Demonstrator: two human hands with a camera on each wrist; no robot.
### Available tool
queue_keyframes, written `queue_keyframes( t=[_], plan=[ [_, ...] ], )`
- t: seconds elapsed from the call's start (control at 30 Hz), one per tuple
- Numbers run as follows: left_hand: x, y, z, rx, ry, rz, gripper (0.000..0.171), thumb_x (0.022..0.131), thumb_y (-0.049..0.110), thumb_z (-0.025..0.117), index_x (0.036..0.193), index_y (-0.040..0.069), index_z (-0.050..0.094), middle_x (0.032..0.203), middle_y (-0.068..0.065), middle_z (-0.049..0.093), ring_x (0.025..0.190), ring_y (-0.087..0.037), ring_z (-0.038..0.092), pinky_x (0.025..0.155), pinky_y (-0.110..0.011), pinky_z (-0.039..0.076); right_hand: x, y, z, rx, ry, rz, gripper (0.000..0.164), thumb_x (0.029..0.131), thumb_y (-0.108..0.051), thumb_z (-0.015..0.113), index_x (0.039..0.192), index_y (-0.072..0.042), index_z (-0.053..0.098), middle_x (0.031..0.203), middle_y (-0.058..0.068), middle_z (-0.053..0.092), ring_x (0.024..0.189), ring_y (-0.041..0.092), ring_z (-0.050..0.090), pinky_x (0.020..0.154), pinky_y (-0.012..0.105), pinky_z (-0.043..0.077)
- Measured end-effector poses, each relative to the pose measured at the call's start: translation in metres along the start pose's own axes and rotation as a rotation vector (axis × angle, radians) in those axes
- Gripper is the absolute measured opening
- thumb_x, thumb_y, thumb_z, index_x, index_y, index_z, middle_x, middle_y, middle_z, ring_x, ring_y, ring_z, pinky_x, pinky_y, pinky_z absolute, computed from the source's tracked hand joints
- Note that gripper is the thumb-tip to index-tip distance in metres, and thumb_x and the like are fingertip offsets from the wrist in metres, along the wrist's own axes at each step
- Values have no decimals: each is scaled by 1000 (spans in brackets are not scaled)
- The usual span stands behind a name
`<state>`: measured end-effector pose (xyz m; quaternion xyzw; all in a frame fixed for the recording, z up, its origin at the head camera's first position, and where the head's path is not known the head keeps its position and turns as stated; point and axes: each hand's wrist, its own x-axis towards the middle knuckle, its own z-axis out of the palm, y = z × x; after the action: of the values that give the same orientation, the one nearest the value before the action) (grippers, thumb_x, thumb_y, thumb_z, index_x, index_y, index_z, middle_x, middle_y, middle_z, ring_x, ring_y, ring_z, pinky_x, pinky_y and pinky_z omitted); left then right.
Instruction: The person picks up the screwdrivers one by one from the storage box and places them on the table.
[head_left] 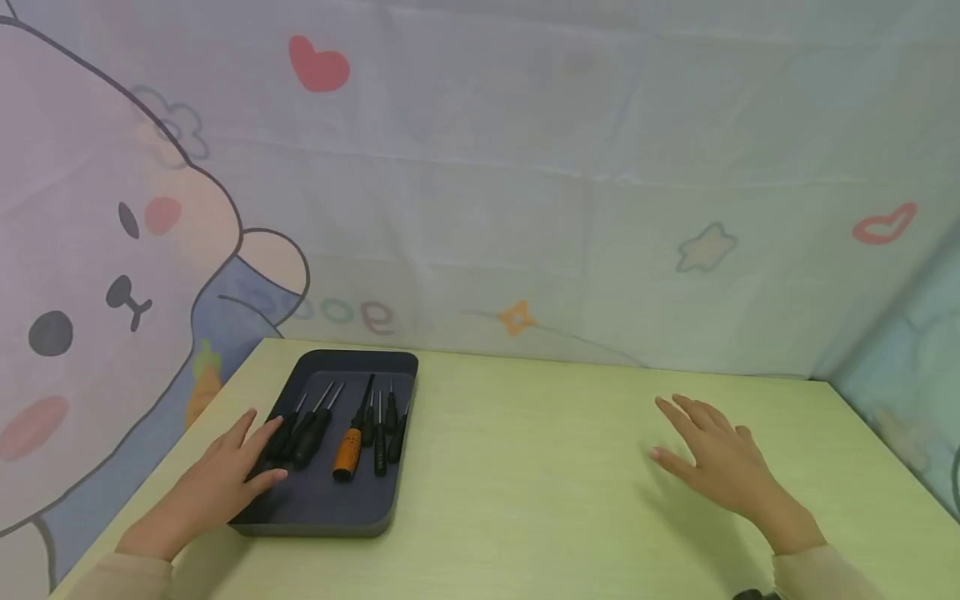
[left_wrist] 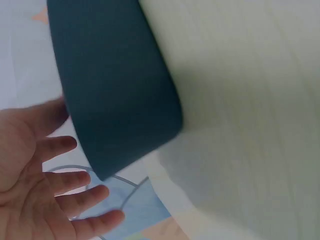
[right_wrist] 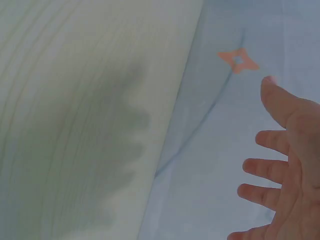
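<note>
A dark grey tray (head_left: pixel 315 504) lies on the left part of the table. Several black-handled screwdrivers (head_left: pixel 312 437) rest inside it, along with one orange-handled screwdriver (head_left: pixel 347 455). Over the tray's left edge hovers my left hand (head_left: pixel 217 483), fingers spread and holding nothing. In the left wrist view that hand (left_wrist: pixel 45 185) appears beside the tray's outer wall (left_wrist: pixel 115 90); whether it touches is unclear. My right hand (head_left: pixel 723 462) hangs above the right side of the table, empty, with its fingers extended. The right wrist view shows its palm (right_wrist: pixel 300 175) and its shadow on the tabletop.
The pale yellow-green table (head_left: pixel 525 483) reaches back to a printed cloth (head_left: pixel 487 167) with a bear, hearts and stars. Another cloth (head_left: pixel 915 350) hangs along the right side. A small dark object (head_left: pixel 753 594) shows at the bottom edge near the right sleeve.
</note>
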<state>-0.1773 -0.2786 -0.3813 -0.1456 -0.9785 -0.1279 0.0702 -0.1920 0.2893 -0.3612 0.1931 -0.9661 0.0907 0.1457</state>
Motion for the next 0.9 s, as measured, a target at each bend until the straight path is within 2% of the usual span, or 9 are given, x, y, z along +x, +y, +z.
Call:
queue_keyframes(
  t=[0.13, 0.3, 0.5, 0.73, 0.9],
  plan=[
    [0, -6, 1, -15, 58, 22, 61, 82, 11, 69, 130, -12, 38, 125, -43, 36, 99, -57, 49, 74, -59, 43, 10, -8, 3, 44, 6, -30, 54, 89, -36, 61, 133, -5, 48, 129, 19, 49, 116, 41, 44, 75, 64, 41],
    [2, -7, -1, -12, 81, -29, 56, 82, 5, 67, 124, -18, 38, 113, -41, 46, 96, -53, 52, 72, -56, 46, 26, -19, 6, 139, 16, -57, 47, 87, -23, 65, 126, 1, 53, 117, 19, 57, 105, 39, 54, 78, 54, 46],
    [4, -11, 0, 2, 50, -52, 50, 81, 1, 66, 117, -23, 42, 107, -40, 51, 96, -50, 54, 72, -54, 46, 42, -37, 16, 285, -27, -20, 45, 89, -20, 63, 126, 3, 53, 118, 21, 57, 98, 38, 59, 78, 49, 48],
    [8, -14, 0, -66, -10, -105, 48, 84, 6, 63, 118, -23, 43, 103, -37, 55, 85, -43, 61, 68, -53, 48, 56, -59, 35, 393, -55, 26, 44, 90, -20, 62, 127, 2, 53, 121, 20, 56, 99, 39, 58, 78, 48, 48],
    [9, -15, -2, -85, -11, -117, 45, 86, 8, 61, 117, -22, 45, 99, -35, 58, 84, -43, 62, 67, -52, 48, 64, -71, 46, 453, -54, 48, 43, 90, -19, 61, 126, 1, 54, 120, 21, 57, 99, 38, 58, 79, 48, 48]
  ],
)
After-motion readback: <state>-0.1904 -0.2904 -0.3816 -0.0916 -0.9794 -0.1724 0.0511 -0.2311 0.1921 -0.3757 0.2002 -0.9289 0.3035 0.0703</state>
